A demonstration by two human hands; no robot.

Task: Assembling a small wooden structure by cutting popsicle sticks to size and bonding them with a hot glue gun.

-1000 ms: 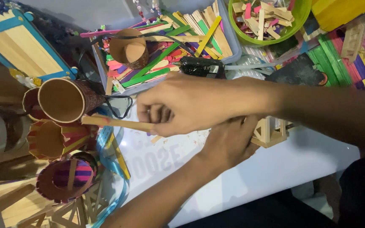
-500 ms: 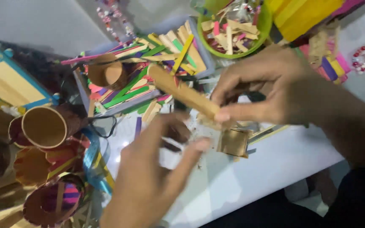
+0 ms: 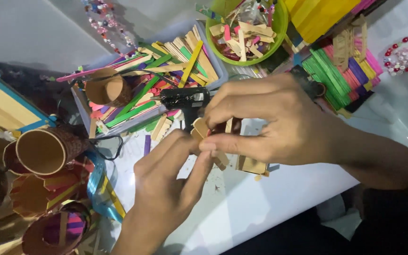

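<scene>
A small piece made of plain wooden sticks (image 3: 212,137) sits in the middle, just above the white surface (image 3: 260,203). The right hand (image 3: 270,120) pinches it from 2 o'clock, fingers closed on it. The left hand (image 3: 171,184) nips it from 7 o'clock. A black glue gun (image 3: 185,100) lies just behind, at 11 o'clock. A green bowl (image 3: 275,35) of stick bits sits at 1 o'clock.

2 bare hands, left hand (image 3: 166,189) and right hand (image 3: 270,118), close above the white table (image 3: 270,203). 5 fingers on each, short plain nails. No rings, no watch, no gloves. Bare arms too, no sleeves at the wrists. Dark clothing low down beside the table's near edge.
</scene>
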